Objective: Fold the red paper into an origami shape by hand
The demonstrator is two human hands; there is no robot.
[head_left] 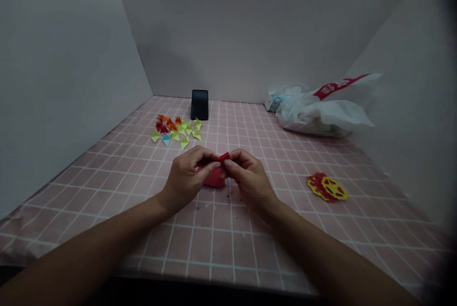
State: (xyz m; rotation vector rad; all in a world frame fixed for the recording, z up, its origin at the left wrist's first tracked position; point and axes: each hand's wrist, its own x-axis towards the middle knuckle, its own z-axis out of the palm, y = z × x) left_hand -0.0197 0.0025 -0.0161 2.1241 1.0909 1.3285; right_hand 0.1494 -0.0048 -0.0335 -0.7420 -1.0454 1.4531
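Note:
A small folded piece of red paper [224, 156] is pinched between both hands above the middle of the table. My left hand [189, 172] grips its left end with thumb and forefinger. At its right end, my right hand [250, 177] has thumb and fingers closed on it. Below the hands lies more red paper [215, 178], partly covered by the left fingers, with a bit of pale violet showing at its right edge. Farther back on the left lies a group of small folded paper pieces [174, 131] in yellow, orange, red and light blue.
A dark phone [199, 104] leans upright near the back wall. At the back right, a white plastic bag [314, 113] lies beside a patterned box [274, 101]. Red and yellow paper cutouts [327, 187], one with a star, rest on the checked tablecloth [200, 249] at right.

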